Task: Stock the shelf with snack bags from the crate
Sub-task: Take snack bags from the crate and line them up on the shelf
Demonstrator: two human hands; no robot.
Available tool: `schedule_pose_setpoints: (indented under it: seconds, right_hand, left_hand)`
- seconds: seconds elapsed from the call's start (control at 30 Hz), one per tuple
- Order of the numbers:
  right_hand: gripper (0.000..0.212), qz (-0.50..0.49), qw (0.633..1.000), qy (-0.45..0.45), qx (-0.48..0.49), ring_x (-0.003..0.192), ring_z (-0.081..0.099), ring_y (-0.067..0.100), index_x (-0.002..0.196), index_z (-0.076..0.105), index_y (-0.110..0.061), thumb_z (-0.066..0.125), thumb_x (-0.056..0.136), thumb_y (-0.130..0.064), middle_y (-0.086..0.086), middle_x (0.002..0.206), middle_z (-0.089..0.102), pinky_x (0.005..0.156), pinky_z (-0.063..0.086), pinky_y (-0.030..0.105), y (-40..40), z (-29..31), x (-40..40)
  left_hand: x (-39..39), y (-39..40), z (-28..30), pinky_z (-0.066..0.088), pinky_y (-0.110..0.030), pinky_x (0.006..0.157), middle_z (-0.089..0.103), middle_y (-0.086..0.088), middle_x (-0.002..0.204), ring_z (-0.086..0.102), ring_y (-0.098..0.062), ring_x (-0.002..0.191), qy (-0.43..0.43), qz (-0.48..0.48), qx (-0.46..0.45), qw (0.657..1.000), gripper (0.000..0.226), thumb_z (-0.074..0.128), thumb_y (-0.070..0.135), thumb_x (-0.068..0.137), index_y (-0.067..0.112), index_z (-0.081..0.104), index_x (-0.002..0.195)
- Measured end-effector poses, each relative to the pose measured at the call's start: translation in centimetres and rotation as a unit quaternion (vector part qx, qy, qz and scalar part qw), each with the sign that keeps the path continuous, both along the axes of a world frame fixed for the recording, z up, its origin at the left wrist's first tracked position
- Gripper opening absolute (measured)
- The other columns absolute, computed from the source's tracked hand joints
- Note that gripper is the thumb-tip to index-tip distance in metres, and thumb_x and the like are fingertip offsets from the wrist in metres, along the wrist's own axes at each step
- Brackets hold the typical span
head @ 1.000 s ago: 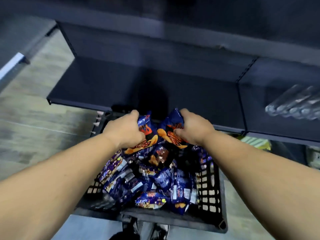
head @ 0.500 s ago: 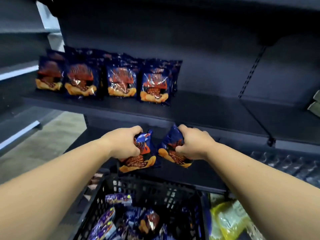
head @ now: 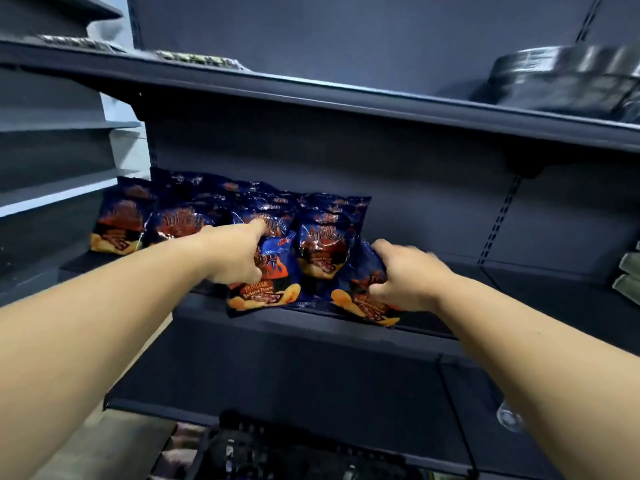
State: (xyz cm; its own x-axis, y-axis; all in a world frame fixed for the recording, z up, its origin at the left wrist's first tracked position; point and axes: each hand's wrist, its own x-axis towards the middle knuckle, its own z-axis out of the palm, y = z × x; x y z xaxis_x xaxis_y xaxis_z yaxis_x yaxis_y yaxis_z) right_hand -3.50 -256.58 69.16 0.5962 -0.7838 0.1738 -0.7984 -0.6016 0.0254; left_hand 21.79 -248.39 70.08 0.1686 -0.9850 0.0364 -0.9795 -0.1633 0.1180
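My left hand [head: 239, 256] grips a blue and orange snack bag [head: 268, 292] at the front edge of the dark middle shelf [head: 311, 327], with the index finger stretched toward the bags behind. My right hand [head: 405, 277] holds a second snack bag [head: 363, 303] that rests on the shelf's front edge. A row of several matching bags [head: 180, 220] stands upright at the back left of the shelf. The black crate [head: 263, 452] shows only as a blurred top at the bottom edge.
The shelf to the right of the bags [head: 502, 278] is bare. An upper shelf [head: 346, 95] overhangs, carrying dark round packs [head: 561, 77] at the right. Green packets [head: 628, 275] sit at the far right edge. A lower shelf [head: 311, 393] juts out beneath.
Both hands have risen from the crate with one bag each and reached forward onto the middle shelf. The view has tilted up, so the crate has dropped almost out of sight.
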Motion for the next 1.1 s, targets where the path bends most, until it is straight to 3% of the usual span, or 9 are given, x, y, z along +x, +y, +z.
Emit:
schedule_pose_setpoints:
  seconds: [0.13,0.27,0.37,0.6,0.73,0.83,1.1]
  right_hand:
    - [0.033,-0.015,1.0,0.008,0.008,0.085,0.048,0.024,0.105,0.037,-0.027,0.059,0.083,-0.038,-0.004,0.092,0.051,0.069,0.038,0.031,-1.4,1.2,2.8]
    - [0.039,-0.026,0.999,0.03,0.015,0.087,0.051,0.024,0.115,0.045,-0.025,0.059,0.08,-0.036,0.002,0.103,0.059,0.068,0.039,0.03,-2.8,1.9,5.6]
    - [0.053,-0.032,0.997,0.073,0.017,0.102,0.053,0.026,0.13,0.04,-0.028,0.06,0.082,-0.04,0.004,0.118,0.057,0.075,0.039,0.031,-3.8,1.8,8.0]
    - [0.079,-0.015,0.995,0.082,0.051,0.122,0.048,0.025,0.147,0.031,-0.027,0.068,0.082,-0.054,0.003,0.141,0.046,0.095,0.044,0.032,-6.3,0.2,12.7]
    - [0.073,-0.031,0.995,0.056,0.073,0.127,0.045,0.028,0.147,0.031,-0.025,0.069,0.086,-0.034,0.006,0.143,0.043,0.1,0.043,0.034,-7.6,-0.7,13.8]
    - [0.069,-0.04,0.996,0.07,0.04,0.128,0.044,0.029,0.147,0.029,-0.026,0.064,0.088,-0.032,0.007,0.143,0.043,0.102,0.043,0.041,-8.5,-1.0,13.9]
    - [0.081,-0.055,0.995,0.088,-0.008,0.14,0.028,0.033,0.153,0.014,-0.025,0.059,0.088,-0.04,0.008,0.154,0.031,0.114,0.021,0.053,-10.2,-2.9,14.0]
  left_hand:
    - [3.4,-2.8,0.7,0.039,-0.042,0.104,0.04,-0.009,0.145,0.045,-0.029,0.126,-0.048,-0.016,0.016,0.999,0.083,0.065,0.027,0.083,0.021,0.019,0.151]
    - [5.4,-6.2,0.8,0.043,-0.038,0.097,0.049,-0.006,0.136,0.051,-0.026,0.113,-0.07,-0.035,0.034,0.996,0.071,0.062,0.024,0.085,0.026,0.027,0.147]
    - [6.1,-8.6,0.5,0.031,-0.039,0.099,0.043,0.001,0.144,0.039,-0.023,0.125,-0.099,-0.037,0.048,0.993,0.068,0.057,0.018,0.085,0.033,0.027,0.144]
    - [7.3,-11.6,-0.7,0.022,-0.044,0.105,0.038,0.0,0.146,0.028,-0.025,0.133,-0.074,-0.079,0.051,0.993,0.068,0.06,0.024,0.087,0.032,0.025,0.145]
    - [7.6,-12.4,-0.7,0.022,-0.047,0.109,0.03,-0.003,0.151,0.025,-0.027,0.137,-0.07,-0.095,0.061,0.991,0.071,0.062,0.028,0.086,0.033,0.025,0.146]
    - [7.8,-13.0,-0.5,0.021,-0.046,0.11,0.027,-0.003,0.152,0.024,-0.028,0.138,-0.059,-0.098,0.073,0.991,0.074,0.063,0.031,0.084,0.034,0.025,0.147]
    - [8.3,-13.7,-1.8,0.018,-0.041,0.11,0.022,-0.004,0.152,0.016,-0.026,0.14,-0.045,-0.097,0.057,0.993,0.079,0.065,0.036,0.08,0.032,0.022,0.147]
